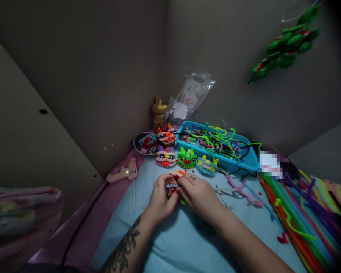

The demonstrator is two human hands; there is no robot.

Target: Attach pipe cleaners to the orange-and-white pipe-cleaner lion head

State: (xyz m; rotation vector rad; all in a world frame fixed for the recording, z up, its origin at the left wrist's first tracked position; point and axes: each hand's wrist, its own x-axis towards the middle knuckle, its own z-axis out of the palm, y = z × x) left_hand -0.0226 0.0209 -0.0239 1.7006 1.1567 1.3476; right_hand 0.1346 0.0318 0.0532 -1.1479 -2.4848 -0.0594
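Observation:
My left hand [160, 197] and my right hand [197, 193] meet over the light blue table cover [170, 242]. Both pinch a small pipe-cleaner craft piece [177, 174] with red, orange and white fuzz; green bits show under my palms. Just beyond it sit several finished fuzzy monster faces: a pink one [166, 156], a green one [186, 158], a blue one [206, 165] and an orange one [166, 136]. Scissors [226, 194] lie right of my right hand.
A blue tray [248, 162] of tangled pipe cleaners stands behind. Straight pipe cleaners in many colours [304, 212] lie at right. A pink glue gun [122, 175] rests at left, near a round dish [146, 143], a cup [159, 112] and a plastic bag [190, 96].

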